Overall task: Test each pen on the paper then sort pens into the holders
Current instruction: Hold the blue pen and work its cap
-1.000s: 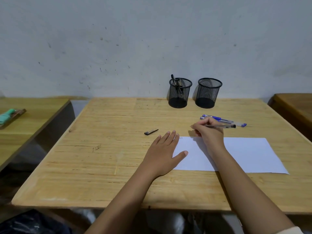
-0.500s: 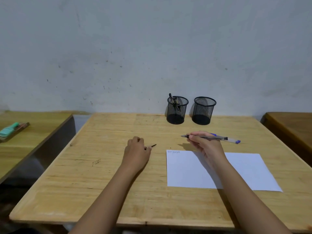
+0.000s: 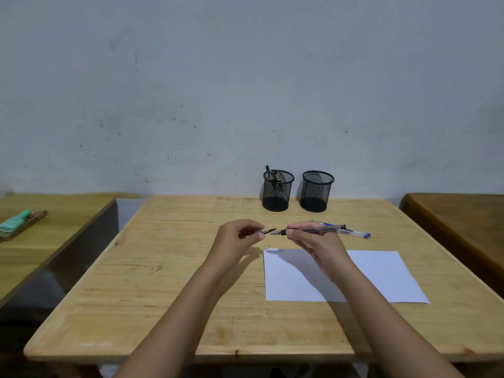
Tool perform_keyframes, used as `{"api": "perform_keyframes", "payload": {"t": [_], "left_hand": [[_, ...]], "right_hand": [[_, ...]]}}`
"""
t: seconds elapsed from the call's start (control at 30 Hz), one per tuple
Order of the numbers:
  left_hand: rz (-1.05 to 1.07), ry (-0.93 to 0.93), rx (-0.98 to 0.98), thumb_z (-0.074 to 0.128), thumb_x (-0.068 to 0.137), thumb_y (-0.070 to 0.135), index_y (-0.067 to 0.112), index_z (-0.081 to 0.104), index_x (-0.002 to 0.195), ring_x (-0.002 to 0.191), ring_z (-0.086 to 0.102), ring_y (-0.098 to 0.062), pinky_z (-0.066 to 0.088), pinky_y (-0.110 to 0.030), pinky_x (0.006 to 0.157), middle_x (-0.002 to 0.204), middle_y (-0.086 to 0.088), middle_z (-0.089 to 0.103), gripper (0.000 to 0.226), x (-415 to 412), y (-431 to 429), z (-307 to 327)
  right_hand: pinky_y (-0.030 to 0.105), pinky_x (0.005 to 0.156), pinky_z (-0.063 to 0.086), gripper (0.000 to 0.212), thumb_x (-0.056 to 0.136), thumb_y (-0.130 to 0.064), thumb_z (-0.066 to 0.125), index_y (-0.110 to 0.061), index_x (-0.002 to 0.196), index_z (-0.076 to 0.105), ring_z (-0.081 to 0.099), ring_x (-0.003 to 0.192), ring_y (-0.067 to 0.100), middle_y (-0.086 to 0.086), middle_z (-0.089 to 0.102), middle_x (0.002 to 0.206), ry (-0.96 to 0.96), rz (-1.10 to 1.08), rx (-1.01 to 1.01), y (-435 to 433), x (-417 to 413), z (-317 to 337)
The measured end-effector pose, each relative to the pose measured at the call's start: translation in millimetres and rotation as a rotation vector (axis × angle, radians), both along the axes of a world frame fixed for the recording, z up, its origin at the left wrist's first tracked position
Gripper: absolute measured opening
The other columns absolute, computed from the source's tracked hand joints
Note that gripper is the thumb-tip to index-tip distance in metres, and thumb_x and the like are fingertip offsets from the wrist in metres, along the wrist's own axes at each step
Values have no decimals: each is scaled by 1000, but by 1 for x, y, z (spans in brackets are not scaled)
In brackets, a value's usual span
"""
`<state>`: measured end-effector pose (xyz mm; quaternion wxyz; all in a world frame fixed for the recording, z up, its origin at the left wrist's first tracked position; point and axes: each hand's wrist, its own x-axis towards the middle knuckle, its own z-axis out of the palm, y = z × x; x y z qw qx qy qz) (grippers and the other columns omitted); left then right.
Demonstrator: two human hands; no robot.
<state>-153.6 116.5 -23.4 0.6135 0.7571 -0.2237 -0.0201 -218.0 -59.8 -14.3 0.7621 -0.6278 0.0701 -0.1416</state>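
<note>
Moved since half a second ago: left hand, off the bench and now raised, the cap pinched between thumb and fingertips.

- Item 1, black pen: held roughly level above the bench, tip pointing left, gripped by the curled fingers of the right hand. Tip and cap mouth are just apart, not yet joined.
- Item 2, paper: flat on the bench under the right forearm, with a small scribble at its far left corner.
- Item 3, blue-capped pens: lying on the bench just behind the right hand. I cannot tell how many.
- Item 4, left mesh holder: at the wall, with pens inside it.
- Item 5, right mesh holder: beside it, apparently empty.

Hazards, as I judge them:
- The cap is small and held only at its end. A slightly skewed approach could jab the tip against its rim or a fingertip, leaving ink on skin.
- A loose pinch could drop the cap, which might roll across the bench.
- The right forearm could drag the paper when it lifts.
- The identical holders invite a mis-sort.
</note>
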Motion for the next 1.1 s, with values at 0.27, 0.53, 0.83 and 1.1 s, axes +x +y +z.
{"api": "perform_keyframes", "payload": {"t": [0.27,0.53,0.83,1.1], "left_hand": [[-112,-63,-57,74,77,7,26,72,83,72,62,0,46,-12,70,80,4,70,20,11,2,16],[-261,1,-51,77,74,8,25,72,83,77,63,-6,48,-17,73,83,1,71,20,40,-22,12],[-485,53,-109,76,75,8,19,74,81,76,62,-11,47,-21,71,84,-5,72,12,51,-90,18],[-677,69,-171,76,73,5,17,74,77,70,62,-5,46,-15,68,74,3,71,13,-3,-134,32]], "right_hand": [[14,64,52,9,76,12,62,4,78,66,68,67,12,5,71,65,-54,-72,152,-5,1,17],[15,66,54,8,77,11,61,8,85,64,65,58,6,1,68,58,-7,-121,92,-14,18,11],[15,70,52,10,76,3,66,-2,84,68,67,73,9,2,70,70,33,-262,79,-52,-1,20],[16,64,50,12,76,9,65,6,87,66,65,64,6,1,67,65,39,-400,-77,-76,-82,50]]}}
